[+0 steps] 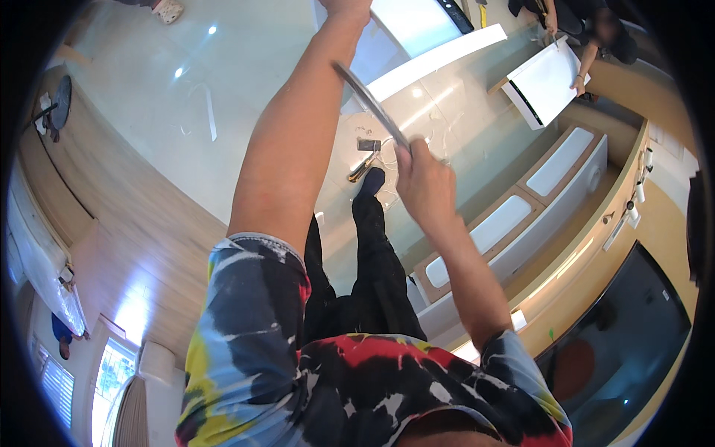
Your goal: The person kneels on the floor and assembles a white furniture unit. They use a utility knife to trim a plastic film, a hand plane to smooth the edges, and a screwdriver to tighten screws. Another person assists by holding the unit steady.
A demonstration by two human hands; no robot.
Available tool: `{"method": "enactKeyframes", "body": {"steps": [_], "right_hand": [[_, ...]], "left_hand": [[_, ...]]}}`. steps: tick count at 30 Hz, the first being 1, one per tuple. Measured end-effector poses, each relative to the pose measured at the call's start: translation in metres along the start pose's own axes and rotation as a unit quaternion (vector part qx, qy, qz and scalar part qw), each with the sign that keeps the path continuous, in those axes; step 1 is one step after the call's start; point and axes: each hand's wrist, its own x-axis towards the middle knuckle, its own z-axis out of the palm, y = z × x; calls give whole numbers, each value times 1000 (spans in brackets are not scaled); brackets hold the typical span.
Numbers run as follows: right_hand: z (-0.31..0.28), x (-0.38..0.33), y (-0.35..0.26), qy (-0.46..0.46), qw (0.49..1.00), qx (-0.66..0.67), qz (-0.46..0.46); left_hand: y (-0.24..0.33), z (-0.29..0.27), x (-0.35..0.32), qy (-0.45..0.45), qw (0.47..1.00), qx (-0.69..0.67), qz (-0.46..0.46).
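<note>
Both hands are raised in front of the person. The right hand (pixel 423 177) is closed in a fist around the lower end of a long thin grey strip (pixel 370 104), which slants up and to the left from that fist, crossing in front of the left forearm. The left hand (pixel 344 7) reaches to the top edge of the picture and is mostly cut off there, so whether it is open or closed cannot be told; it does not seem to touch the strip.

Below lies a pale glossy floor (pixel 186 112) beside a band of light wood flooring (pixel 126 246). To the right stands a long low cabinet (pixel 521 223) with white panels set into its top, and next to it, at the lower right, a large dark screen (pixel 625 335). A white board (pixel 547 82) lies at the upper right, where another person (pixel 596 33) bends over it with both hands on its edges. The wearer's leg in dark trousers (pixel 372 253) stretches down toward the floor, near a few small items and white cables (pixel 372 153), too small to identify.
</note>
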Motion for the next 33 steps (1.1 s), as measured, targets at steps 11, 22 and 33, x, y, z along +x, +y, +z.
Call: {"method": "enactKeyframes", "body": {"steps": [11, 22, 33], "right_hand": [[15, -19, 6, 38, 999, 10, -4], [12, -26, 5, 35, 999, -13, 4], [9, -36, 0, -13, 999, -43, 14]], "left_hand": [[9, 1, -6, 29, 998, 20, 49], [14, -1, -9, 44, 998, 21, 44], [8, -4, -11, 51, 996, 46, 50]]}}
